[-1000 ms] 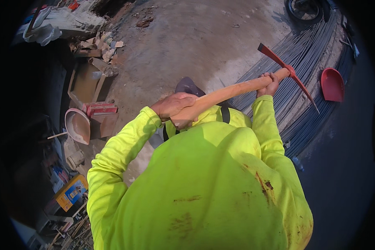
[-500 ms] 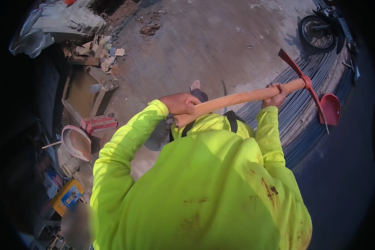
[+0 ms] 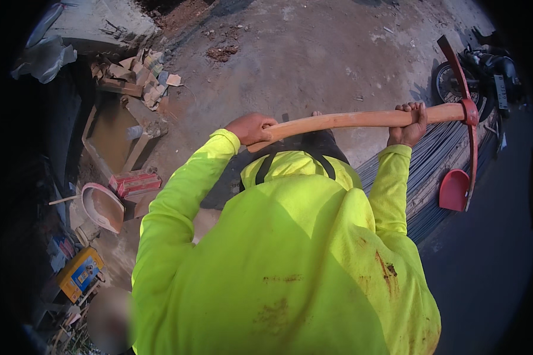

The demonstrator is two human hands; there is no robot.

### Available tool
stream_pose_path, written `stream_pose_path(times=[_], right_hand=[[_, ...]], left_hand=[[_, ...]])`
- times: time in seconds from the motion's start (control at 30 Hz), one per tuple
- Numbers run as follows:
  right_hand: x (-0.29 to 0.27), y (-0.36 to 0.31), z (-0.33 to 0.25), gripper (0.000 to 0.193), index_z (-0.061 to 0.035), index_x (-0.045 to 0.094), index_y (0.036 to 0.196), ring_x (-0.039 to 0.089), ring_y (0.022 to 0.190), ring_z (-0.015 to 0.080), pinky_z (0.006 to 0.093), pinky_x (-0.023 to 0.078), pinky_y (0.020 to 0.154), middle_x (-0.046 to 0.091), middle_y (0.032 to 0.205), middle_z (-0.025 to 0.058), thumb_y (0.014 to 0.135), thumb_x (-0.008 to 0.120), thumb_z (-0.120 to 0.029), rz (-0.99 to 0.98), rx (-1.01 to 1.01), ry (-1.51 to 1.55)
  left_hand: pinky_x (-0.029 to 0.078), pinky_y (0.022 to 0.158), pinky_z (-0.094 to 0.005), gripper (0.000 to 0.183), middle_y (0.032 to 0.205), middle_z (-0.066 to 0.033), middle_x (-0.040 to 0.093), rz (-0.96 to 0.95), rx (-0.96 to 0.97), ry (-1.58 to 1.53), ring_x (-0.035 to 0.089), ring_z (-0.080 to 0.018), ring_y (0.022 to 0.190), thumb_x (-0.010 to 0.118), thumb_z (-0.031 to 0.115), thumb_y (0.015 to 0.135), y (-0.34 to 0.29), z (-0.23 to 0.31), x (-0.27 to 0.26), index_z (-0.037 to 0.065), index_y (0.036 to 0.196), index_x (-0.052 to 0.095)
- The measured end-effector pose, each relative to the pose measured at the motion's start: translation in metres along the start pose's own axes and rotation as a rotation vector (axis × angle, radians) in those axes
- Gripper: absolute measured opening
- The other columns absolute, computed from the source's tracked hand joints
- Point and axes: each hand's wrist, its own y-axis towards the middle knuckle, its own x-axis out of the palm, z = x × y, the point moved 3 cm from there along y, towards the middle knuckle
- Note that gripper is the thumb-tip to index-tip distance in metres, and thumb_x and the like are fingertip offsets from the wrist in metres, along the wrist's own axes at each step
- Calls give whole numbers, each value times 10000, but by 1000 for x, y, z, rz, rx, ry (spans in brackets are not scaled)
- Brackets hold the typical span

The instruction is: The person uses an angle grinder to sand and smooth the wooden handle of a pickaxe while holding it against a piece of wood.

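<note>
A pickaxe (image 3: pixel 340 121) with a pale wooden handle and a long red metal head lies crosswise in front of my body. My left hand (image 3: pixel 250 128) grips the butt end of the handle. Farther along, close to the head, my right hand (image 3: pixel 410 123) wraps round the wood with its fingers closed. The red head points away at one tip and back towards me at the other, beyond my right hand. Its lower tip overlaps a red plastic scoop or pan (image 3: pixel 454 190) in the view; I cannot tell whether they touch.
Long steel rods (image 3: pixel 411 177) lie bundled at the right, with a motorcycle (image 3: pixel 491 77) beyond them. At the left are a box of murky water (image 3: pixel 109 136), broken tiles (image 3: pixel 142 80), a pink basin (image 3: pixel 102 207), red-and-white boxes (image 3: pixel 135 182) and a yellow box (image 3: pixel 80 273).
The pickaxe has swung to a more level position, its head moving right and slightly up. My right hand has moved right with it. The foot ahead is now mostly hidden behind the handle.
</note>
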Motion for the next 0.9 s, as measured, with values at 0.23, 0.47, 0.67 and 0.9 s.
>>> stream_pose_path(times=[0.23, 0.47, 0.67, 0.9], right_hand=[[87, 53, 7, 184, -70, 554, 1019, 607, 692, 177, 354, 521, 684, 598, 792, 52, 898, 682, -124, -247, 44, -78], [234, 73, -10, 308, 6, 547, 1144, 619, 690, 201, 376, 540, 680, 636, 845, 118, 891, 674, -116, -850, 60, -155], [330, 22, 16, 390, 28, 576, 1132, 639, 673, 204, 332, 542, 631, 653, 847, 128, 850, 742, -184, -1179, 205, -267], [336, -48, 44, 782, -26, 414, 1474, 564, 1177, 273, 426, 454, 1011, 569, 1291, 171, 878, 746, -408, -1627, -1, -242]], left_hand=[[525, 889, -419, 428, 1077, -171, 732, 247, -36, 10, 702, -319, 970, 728, 122, 830, 37, 10, 12, 44, 1242, 641], [525, 859, -393, 385, 986, -113, 725, 478, 41, -238, 697, -267, 924, 748, 145, 804, 76, 110, -17, 22, 1152, 640], [533, 640, -293, 231, 825, -55, 675, 768, 537, -804, 644, -144, 679, 765, 75, 789, 43, 215, -84, -3, 983, 667], [500, 538, -292, 121, 717, -70, 616, 1385, 721, -626, 591, -158, 554, 683, -13, 806, -72, 213, -113, -15, 910, 622]])
